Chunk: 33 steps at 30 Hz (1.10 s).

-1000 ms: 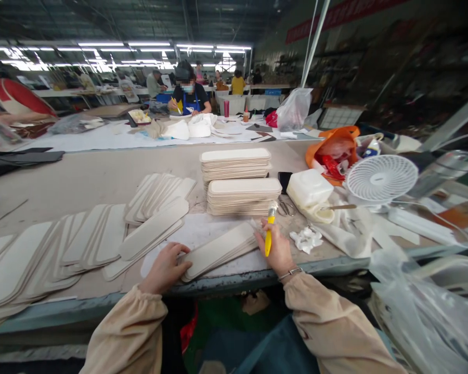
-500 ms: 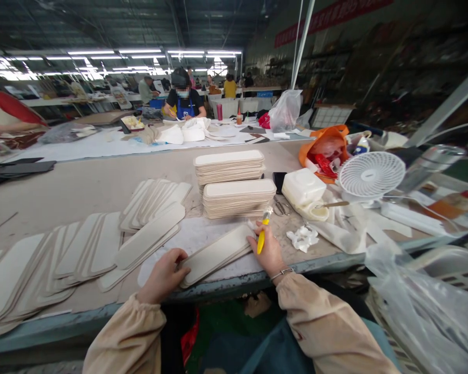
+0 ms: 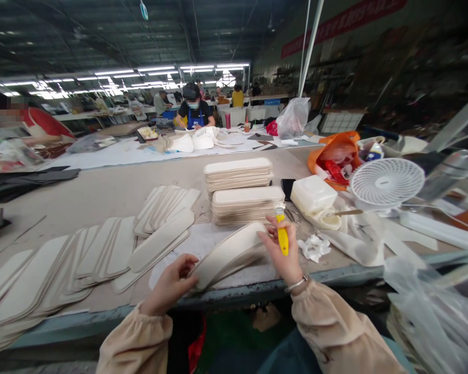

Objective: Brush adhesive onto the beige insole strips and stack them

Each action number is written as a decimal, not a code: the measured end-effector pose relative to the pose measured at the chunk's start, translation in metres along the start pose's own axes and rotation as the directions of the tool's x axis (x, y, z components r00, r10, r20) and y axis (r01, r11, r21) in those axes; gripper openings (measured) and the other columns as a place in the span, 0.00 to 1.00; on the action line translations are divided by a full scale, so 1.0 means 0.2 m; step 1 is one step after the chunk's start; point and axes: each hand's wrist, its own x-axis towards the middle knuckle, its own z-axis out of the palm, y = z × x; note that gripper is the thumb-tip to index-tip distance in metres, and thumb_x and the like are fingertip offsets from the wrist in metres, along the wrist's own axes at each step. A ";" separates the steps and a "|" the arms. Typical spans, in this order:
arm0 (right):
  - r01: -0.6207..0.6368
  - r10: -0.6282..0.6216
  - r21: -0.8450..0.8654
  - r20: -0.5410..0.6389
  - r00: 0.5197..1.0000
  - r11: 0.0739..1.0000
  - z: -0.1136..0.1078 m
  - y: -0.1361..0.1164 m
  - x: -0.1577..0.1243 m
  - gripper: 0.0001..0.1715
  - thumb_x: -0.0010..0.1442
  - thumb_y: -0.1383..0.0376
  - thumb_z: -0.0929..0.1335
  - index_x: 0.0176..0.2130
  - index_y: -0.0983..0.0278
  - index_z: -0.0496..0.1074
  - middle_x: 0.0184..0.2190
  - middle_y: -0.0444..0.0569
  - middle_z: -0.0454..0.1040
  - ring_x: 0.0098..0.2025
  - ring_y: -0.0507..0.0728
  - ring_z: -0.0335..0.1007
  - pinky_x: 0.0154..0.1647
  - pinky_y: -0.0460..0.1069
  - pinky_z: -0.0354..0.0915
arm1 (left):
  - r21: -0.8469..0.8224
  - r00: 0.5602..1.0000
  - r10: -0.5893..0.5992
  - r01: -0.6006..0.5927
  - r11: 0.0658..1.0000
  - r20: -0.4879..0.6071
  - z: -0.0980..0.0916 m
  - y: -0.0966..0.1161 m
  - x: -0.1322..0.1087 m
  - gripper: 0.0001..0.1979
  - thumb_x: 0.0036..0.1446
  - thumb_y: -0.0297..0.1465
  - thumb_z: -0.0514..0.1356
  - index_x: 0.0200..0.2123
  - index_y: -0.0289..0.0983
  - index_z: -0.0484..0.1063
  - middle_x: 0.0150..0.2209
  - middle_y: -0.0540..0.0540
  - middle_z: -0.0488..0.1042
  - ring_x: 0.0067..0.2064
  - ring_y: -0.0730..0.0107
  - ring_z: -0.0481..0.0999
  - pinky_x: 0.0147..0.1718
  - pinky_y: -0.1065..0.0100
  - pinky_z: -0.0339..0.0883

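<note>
My left hand [image 3: 171,284] pinches the near left end of a long, round-cornered white panel [image 3: 230,249]. My right hand [image 3: 284,252] grips a yellow-handled brush [image 3: 282,236], its whitish tip pointing up and away. The fingers of that same hand also touch the panel's far right end. Between both hands the panel bows upward, with at least one more layer beneath it. Under it lies a pale sheet [image 3: 167,254] on the table. Just beyond stand two neat stacks of similar panels [image 3: 247,210]; to the left, more panels [image 3: 101,249] lie fanned out.
To the right are scissors [image 3: 294,214], crumpled white scraps [image 3: 315,247], a white container [image 3: 314,192], a white fan [image 3: 388,184] and an orange bag [image 3: 335,150]. The table edge [image 3: 335,278] runs close by my wrists. A co-worker [image 3: 195,109] sits across the table.
The panel, flatter before, now arches up with its right end raised. My right hand has lifted a little with the brush more upright. The whole view has shifted slightly.
</note>
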 end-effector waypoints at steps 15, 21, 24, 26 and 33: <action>0.020 -0.058 0.211 0.178 0.982 0.977 0.13 -0.26 0.31 0.24 0.58 0.60 0.73 0.39 0.56 0.53 0.51 0.48 0.76 0.27 0.49 0.67 0.32 0.48 0.66 | -0.776 0.885 0.034 0.388 0.497 0.465 0.60 0.21 -0.02 0.23 0.47 0.44 0.69 0.38 0.30 0.81 0.31 0.36 0.81 0.34 0.57 0.81 0.33 0.63 0.72; -0.016 -0.018 0.147 0.227 0.974 0.989 0.17 -0.18 0.26 0.22 0.58 0.60 0.73 0.40 0.57 0.55 0.50 0.49 0.76 0.33 0.52 0.72 0.35 0.49 0.67 | -0.809 0.936 -0.105 0.344 0.477 0.337 0.63 0.19 0.00 0.22 0.48 0.45 0.70 0.36 0.31 0.80 0.28 0.40 0.81 0.28 0.64 0.80 0.28 0.67 0.73; -0.019 -0.011 0.129 0.231 0.973 0.991 0.20 -0.15 0.25 0.22 0.59 0.60 0.72 0.40 0.57 0.55 0.49 0.49 0.76 0.40 0.55 0.75 0.38 0.50 0.70 | -0.806 0.941 -0.098 0.328 0.493 0.323 0.63 0.18 0.00 0.23 0.48 0.46 0.70 0.36 0.31 0.79 0.28 0.40 0.81 0.27 0.66 0.79 0.27 0.69 0.72; -0.019 -0.008 0.112 0.235 0.972 0.994 0.21 -0.14 0.25 0.21 0.60 0.59 0.72 0.41 0.57 0.54 0.49 0.49 0.76 0.44 0.57 0.75 0.41 0.52 0.71 | -0.801 0.940 -0.103 0.331 0.499 0.325 0.62 0.18 0.00 0.23 0.47 0.47 0.70 0.35 0.31 0.79 0.28 0.40 0.81 0.26 0.66 0.79 0.27 0.69 0.72; 0.021 -0.036 0.068 0.231 0.972 0.997 0.23 -0.12 0.25 0.20 0.61 0.58 0.71 0.41 0.56 0.54 0.47 0.49 0.76 0.41 0.57 0.76 0.40 0.52 0.72 | -0.793 0.938 -0.119 0.339 0.507 0.325 0.60 0.19 -0.02 0.25 0.46 0.47 0.70 0.37 0.30 0.80 0.26 0.39 0.81 0.26 0.64 0.79 0.25 0.69 0.71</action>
